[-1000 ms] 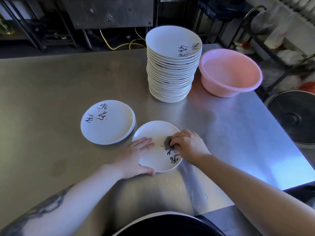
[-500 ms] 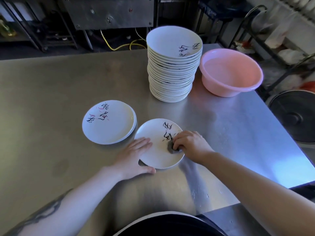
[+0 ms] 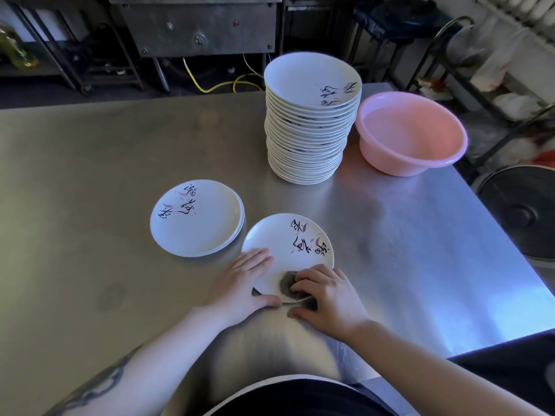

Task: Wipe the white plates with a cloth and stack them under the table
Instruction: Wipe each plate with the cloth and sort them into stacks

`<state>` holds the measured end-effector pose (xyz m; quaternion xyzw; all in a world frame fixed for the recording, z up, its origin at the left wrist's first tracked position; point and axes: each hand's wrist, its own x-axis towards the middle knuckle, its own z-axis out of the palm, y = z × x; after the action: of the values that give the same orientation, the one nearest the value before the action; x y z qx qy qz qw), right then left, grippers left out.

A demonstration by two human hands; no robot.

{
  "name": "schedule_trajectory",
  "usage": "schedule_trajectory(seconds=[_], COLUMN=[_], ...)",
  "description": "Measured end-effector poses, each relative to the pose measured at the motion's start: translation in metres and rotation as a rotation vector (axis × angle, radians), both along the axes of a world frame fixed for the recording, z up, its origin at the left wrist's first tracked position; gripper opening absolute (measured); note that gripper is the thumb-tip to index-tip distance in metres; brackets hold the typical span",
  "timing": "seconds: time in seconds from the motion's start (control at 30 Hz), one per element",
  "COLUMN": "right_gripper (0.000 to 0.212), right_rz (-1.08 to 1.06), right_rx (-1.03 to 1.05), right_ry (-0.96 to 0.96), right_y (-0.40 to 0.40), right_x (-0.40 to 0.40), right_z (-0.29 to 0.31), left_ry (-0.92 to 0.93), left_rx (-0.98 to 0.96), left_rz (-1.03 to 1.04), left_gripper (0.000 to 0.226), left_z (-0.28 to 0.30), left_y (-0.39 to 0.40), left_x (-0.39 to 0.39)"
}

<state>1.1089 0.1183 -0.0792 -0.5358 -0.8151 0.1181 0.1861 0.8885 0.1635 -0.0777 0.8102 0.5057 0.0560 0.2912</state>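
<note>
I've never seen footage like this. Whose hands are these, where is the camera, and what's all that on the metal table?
No machine here: a person wears a camera on the head, looking down at their own hands. The left hand steadies a white plate on the steel table. The right hand presses a dark cloth on that plate's near edge. Left of it sits a short pile of plates; farther back stands a tall stack, with a pink basin beside it.
</note>
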Motion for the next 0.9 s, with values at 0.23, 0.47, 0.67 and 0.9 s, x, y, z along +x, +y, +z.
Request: schedule_trajectory(seconds=[0.23, 0.47, 0.67, 0.9], right_gripper=[0.012, 0.015, 0.016, 0.007], right_rz=[0.081, 0.039, -0.079, -0.253], right_rx=[0.204, 0.272, 0.070, -0.333], right_ry=[-0.060, 0.060, 0.421, 0.838], right_y=[0.000, 0.029, 0.054, 0.050], right_x=[-0.002, 0.008, 0.008, 0.009], right_z=[-0.004, 0.053, 0.108, 0.127], left_ry=[-0.048, -0.533, -0.809, -0.899], left_rx=[-0.026, -0.166, -0.006, -0.125], left_rz=[-0.004, 0.245, 0.406, 0.525], left_gripper=[0.122, 0.054, 0.020, 0.019], left_z=[0.005, 0.035, 0.092, 0.082], left_y=[0.002, 0.007, 0.015, 0.024], left_x=[-0.002, -0.002, 0.008, -0.013])
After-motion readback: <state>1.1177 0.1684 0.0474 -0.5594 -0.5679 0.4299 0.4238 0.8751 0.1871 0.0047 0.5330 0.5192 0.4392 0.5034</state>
